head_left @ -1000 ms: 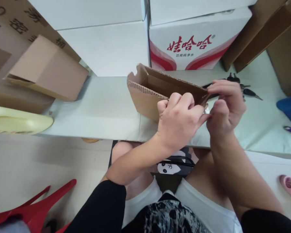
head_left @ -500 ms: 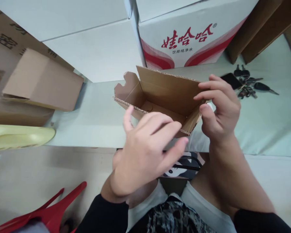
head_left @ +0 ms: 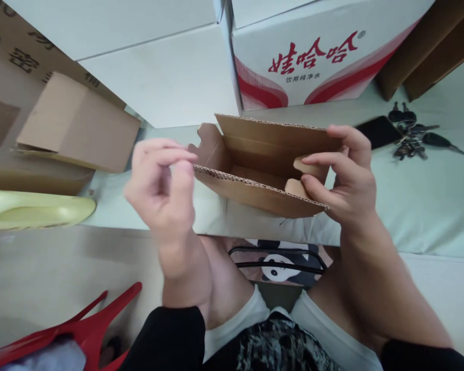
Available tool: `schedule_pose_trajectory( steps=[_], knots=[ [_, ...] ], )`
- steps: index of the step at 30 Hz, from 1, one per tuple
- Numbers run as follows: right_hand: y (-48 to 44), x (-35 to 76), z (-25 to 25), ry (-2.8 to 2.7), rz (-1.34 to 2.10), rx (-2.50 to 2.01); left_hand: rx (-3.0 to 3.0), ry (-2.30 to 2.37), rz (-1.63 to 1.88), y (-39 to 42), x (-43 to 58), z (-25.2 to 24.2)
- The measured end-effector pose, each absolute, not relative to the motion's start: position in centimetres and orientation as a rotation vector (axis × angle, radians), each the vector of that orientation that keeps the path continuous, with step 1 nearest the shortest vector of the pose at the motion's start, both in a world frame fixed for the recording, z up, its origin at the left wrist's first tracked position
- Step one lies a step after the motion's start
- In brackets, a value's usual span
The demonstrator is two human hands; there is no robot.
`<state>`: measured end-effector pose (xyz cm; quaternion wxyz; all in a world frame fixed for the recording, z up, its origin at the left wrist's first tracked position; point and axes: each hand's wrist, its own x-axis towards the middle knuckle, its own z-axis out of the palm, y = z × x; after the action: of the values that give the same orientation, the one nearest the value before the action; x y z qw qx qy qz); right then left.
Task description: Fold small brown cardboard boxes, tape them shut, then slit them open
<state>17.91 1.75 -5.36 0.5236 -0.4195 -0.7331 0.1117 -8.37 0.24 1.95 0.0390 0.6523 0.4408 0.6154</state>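
Note:
A small brown corrugated cardboard box (head_left: 251,193) hangs open-topped over the front edge of the pale table (head_left: 417,206). My right hand (head_left: 344,180) grips its right end, thumb and fingers closed on the end wall where two small tabs fold inward. My left hand (head_left: 162,180) hovers just off the box's left end beside a rounded flap (head_left: 209,139). Its fingers are curled into a loose pinch with nothing visible between them.
White cartons (head_left: 162,77) and a red-printed carton (head_left: 313,56) stand behind the box. A folded brown box (head_left: 77,123) lies at the left above a yellow object (head_left: 31,208). A dark phone (head_left: 379,131) and keys (head_left: 413,136) lie at the right. A panda bag (head_left: 278,260) is in my lap.
My left hand has let go and swung left from the box's front to its left end, curling into a pinch. The right hand has stayed on the right end, with tabs now folded in.

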Motion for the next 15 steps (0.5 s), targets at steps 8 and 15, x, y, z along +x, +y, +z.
schedule_pose_trajectory(
  steps=[8,15],
  knots=[
    [1.8,18.6,-5.3,-1.875,0.378,-0.948,1.432,1.302,1.832,3.9,-10.4,-2.1],
    [1.5,18.9,-4.9,-1.908,0.414,-0.974,1.559,1.289,1.678,4.0,-10.1,-2.8]
  ],
)
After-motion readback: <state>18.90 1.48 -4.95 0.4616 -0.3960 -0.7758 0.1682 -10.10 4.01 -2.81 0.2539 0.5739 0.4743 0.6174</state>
